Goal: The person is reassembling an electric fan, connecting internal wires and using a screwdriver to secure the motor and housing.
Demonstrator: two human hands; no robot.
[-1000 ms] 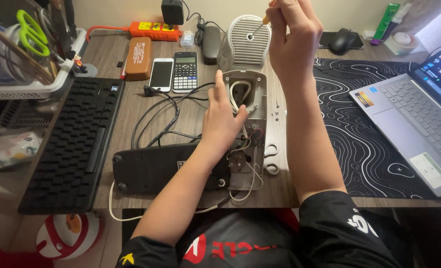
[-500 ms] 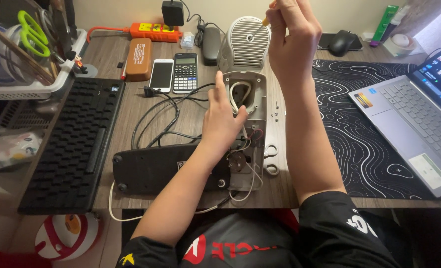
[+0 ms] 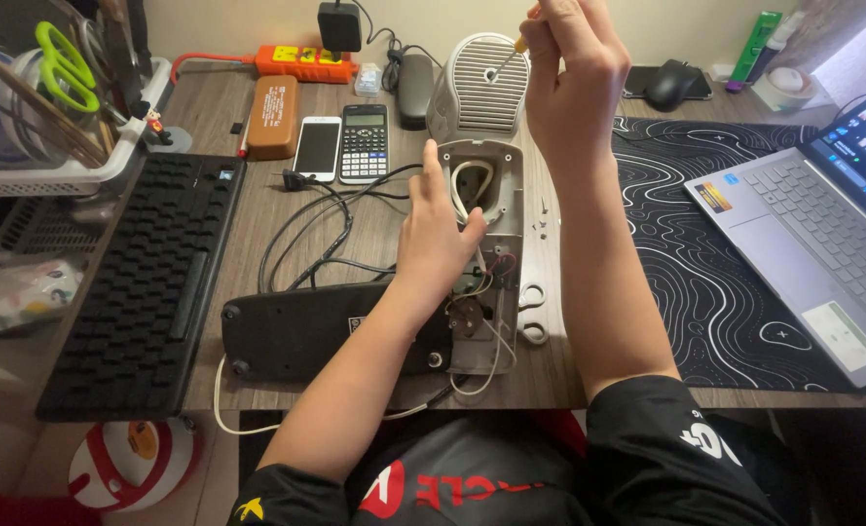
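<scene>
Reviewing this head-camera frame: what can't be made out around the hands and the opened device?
- Screwdriver: handle hidden inside the right hand, and its top is cut by the upper edge.
- Opened grey device: the left hand covers its left side, so the parts under the palm are hidden.
- Small screws on the desk beside it: too small to count.
- Laptop: cut off by the right edge.

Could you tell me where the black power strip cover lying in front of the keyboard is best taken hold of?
Probably the black cover by its free left end, from the left: its right end lies under the left hand's forearm, against the opened grey housing.
</scene>
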